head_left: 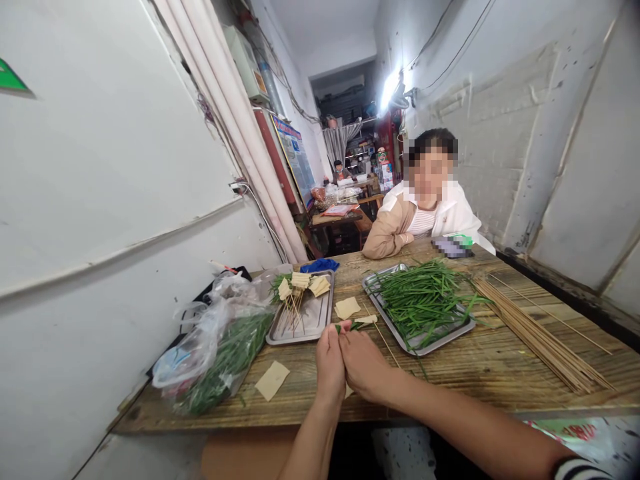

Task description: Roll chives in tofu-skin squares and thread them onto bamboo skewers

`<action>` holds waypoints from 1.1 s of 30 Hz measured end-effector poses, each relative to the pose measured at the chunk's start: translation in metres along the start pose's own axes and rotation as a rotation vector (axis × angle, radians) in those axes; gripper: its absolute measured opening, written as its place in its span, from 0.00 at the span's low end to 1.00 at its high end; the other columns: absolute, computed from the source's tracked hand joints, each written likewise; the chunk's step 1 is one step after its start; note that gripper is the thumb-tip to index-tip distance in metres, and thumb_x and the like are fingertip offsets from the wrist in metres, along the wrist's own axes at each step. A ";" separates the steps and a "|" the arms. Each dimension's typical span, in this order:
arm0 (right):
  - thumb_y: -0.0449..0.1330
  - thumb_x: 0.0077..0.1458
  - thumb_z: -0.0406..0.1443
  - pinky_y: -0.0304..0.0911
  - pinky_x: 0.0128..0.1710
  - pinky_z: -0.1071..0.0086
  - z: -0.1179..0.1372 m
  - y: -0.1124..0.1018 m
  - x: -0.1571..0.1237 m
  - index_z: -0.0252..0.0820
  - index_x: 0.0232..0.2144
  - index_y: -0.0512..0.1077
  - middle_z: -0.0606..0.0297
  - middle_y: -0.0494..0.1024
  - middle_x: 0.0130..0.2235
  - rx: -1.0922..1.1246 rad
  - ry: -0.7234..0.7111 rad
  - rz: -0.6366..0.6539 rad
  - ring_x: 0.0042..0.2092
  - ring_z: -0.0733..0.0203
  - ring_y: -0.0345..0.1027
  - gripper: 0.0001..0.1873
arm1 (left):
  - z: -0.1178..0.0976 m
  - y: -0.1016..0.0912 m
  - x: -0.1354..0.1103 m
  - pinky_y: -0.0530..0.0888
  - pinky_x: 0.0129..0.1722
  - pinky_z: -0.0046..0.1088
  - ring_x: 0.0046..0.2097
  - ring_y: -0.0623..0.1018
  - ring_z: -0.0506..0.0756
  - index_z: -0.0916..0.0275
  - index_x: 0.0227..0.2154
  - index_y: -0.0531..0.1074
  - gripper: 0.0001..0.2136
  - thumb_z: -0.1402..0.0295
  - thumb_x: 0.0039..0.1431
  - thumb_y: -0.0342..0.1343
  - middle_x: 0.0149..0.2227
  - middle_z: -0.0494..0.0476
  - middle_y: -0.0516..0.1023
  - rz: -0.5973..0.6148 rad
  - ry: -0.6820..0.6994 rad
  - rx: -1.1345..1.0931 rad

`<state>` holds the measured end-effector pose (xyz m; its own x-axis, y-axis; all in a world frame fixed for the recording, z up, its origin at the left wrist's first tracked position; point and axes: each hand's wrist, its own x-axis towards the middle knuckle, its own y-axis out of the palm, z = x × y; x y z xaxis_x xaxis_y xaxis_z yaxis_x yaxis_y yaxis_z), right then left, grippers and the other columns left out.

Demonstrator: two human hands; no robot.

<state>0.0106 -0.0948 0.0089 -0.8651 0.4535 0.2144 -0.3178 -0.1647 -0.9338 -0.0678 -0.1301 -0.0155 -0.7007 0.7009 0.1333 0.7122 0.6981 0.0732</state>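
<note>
Pressing together at the centre of the clock, the left hand (330, 357) and right hand (366, 361) form a narrow grip around a few green blades (357, 326), mostly hidden inside it, with a cream strip (367, 320) poking out at 2 o'clock; the closeness probably keeps so slim a bundle from springing apart. A loose stick (387, 343) lies just beside the right hand at 3. One cream sheet (347, 307) lies at 12, another cream piece (273, 381) at 8. At 10, a metal tray (320, 320) holds cream-topped skewers (300, 280), their sticks pointing nearward, perhaps for easy handling. At 2, a second tray (450, 338) is heaped with long greens (423, 297), seemingly within reach. Farther out at 3, a stick bundle (540, 340) lies on the wooden tabletop (480, 373). At 9, a plastic bag (220, 347) of greens crowds the first tray, and a wall (100, 333) limits room beyond. A blue cloth (320, 265) sits at 11; a seated person (423, 213) leans on the far edge at 1.
</note>
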 end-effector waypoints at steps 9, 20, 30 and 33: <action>0.57 0.53 0.29 0.59 0.46 0.67 -0.031 -0.010 0.019 0.36 0.51 0.66 0.53 0.72 0.48 0.217 -0.288 -0.016 0.49 0.56 0.65 0.21 | 0.013 -0.050 0.017 0.45 0.16 0.20 0.16 0.47 0.42 0.59 0.26 0.56 0.29 0.36 0.40 0.51 0.16 0.37 0.48 0.363 -0.298 0.142; 0.54 0.59 0.34 0.52 0.30 0.73 -0.024 0.004 0.020 0.35 0.33 0.73 0.61 0.72 0.32 0.116 -0.490 0.067 0.32 0.64 0.63 0.09 | -0.024 -0.084 -0.003 0.49 0.19 0.20 0.19 0.53 0.42 0.60 0.27 0.56 0.22 0.47 0.50 0.56 0.22 0.41 0.54 0.751 -0.499 0.088; 0.58 0.54 0.30 0.54 0.31 0.73 -0.034 0.009 0.019 0.34 0.29 0.75 0.60 0.75 0.28 0.250 -0.453 -0.021 0.31 0.64 0.65 0.06 | -0.030 -0.088 -0.001 0.68 0.34 0.27 0.31 0.71 0.51 0.63 0.32 0.76 0.14 0.57 0.57 0.53 0.28 0.52 0.75 0.553 0.022 0.557; 0.59 0.53 0.29 0.56 0.32 0.74 -0.038 0.011 0.019 0.35 0.31 0.76 0.61 0.77 0.29 0.368 -0.422 -0.019 0.31 0.65 0.66 0.05 | -0.019 -0.087 -0.007 0.70 0.45 0.32 0.41 0.76 0.56 0.58 0.37 0.78 0.10 0.62 0.55 0.56 0.39 0.56 0.80 0.370 0.209 0.588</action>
<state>0.0055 -0.0551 -0.0083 -0.9141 0.0824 0.3969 -0.3841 -0.4891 -0.7831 -0.1238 -0.1986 -0.0039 -0.3533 0.9050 0.2371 0.7197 0.4249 -0.5491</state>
